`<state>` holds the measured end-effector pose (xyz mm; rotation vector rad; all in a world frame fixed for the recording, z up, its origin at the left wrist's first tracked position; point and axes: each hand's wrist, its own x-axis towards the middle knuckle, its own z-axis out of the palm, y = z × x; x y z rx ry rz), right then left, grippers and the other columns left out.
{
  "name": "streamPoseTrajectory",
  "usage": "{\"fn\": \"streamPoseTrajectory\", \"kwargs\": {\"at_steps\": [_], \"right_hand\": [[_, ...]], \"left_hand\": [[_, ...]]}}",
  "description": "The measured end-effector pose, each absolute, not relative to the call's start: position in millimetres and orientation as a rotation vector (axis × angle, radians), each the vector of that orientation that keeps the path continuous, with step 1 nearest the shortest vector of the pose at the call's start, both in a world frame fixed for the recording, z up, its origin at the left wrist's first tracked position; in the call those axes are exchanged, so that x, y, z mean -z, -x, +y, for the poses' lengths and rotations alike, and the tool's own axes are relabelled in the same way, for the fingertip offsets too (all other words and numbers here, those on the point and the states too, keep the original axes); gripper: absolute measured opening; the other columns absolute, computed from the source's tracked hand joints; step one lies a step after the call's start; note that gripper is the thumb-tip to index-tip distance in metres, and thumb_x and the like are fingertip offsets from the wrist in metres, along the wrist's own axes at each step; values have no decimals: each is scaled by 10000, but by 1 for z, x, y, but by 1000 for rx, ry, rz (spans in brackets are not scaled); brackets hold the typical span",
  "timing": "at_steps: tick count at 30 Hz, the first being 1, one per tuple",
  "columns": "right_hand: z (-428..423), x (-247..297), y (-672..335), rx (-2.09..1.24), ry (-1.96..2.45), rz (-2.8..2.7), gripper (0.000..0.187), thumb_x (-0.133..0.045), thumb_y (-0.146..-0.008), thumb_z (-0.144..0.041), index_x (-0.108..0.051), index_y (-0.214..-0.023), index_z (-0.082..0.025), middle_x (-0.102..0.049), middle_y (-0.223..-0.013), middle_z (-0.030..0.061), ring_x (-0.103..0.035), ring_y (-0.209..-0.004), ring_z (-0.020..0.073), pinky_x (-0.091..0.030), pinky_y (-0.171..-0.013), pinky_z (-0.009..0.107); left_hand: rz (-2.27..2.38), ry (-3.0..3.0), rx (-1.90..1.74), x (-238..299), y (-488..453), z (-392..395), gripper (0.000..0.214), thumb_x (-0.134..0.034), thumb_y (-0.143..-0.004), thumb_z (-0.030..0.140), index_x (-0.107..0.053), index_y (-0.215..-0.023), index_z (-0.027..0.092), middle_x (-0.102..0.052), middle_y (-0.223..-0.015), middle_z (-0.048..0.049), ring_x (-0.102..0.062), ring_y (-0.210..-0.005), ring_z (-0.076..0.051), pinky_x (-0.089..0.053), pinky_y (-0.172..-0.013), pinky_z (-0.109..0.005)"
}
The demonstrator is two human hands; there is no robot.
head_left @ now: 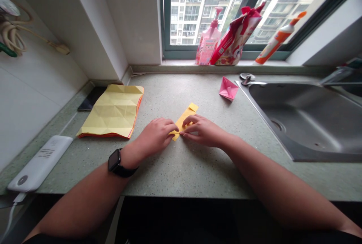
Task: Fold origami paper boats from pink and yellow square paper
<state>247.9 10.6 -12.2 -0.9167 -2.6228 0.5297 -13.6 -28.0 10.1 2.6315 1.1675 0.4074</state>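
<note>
A narrow folded strip of yellow paper (186, 117) lies on the speckled grey counter (175, 168), running away from me toward the right. My left hand (156, 134) presses its near end with the fingertips. My right hand (201, 130) pinches the same end from the other side, fingers on the paper. A black smartwatch (114, 160) sits on my left wrist. The near tip of the strip is hidden between my fingers.
A stack of creased yellow and orange sheets (114, 111) lies to the left, beside a dark phone (91, 98). A white power bank (39, 164) rests at the left edge. A pink folded paper figure (227, 89) sits near the steel sink (308, 119). Bottles and a red pouch (234, 40) line the windowsill.
</note>
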Motion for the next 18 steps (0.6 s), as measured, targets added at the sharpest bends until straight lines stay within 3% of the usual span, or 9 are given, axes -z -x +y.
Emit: {"fn": "streamPoseTrajectory", "kwargs": {"at_steps": [7,13,18], "right_hand": [[8,12,-247,-453,921,-2654,164,-751,-1042,-369,-905,-1051,-314,-772,-1178,85,-710,-1079,249,-574,-981,433],[10,15,-248,-479,913,-2634,149,-790,-1002,-295,-902,-1098,-316,-770,-1180,86,-714,-1106,255,-568,-992,432],[14,13,-251,-548,888,-2628,165,-777,-1010,-273,-898,-1110,-324,-775,-1180,80,-721,-1095,243,-569,-1001,431]], "left_hand": [[1135,-2638,-274,-6,12,-30,201,-680,-1040,184,-842,-1152,224,-782,-1233,-87,-718,-1077,-251,-546,-983,-403],[1199,-2670,-272,-5,10,-33,231,-660,-1079,258,-870,-1173,269,-771,-1155,-83,-682,-1024,-266,-539,-990,-443],[1246,-2671,-224,-10,9,-36,267,-654,-1061,206,-877,-1177,297,-768,-1162,-76,-674,-1023,-268,-533,-1001,-454]]}}
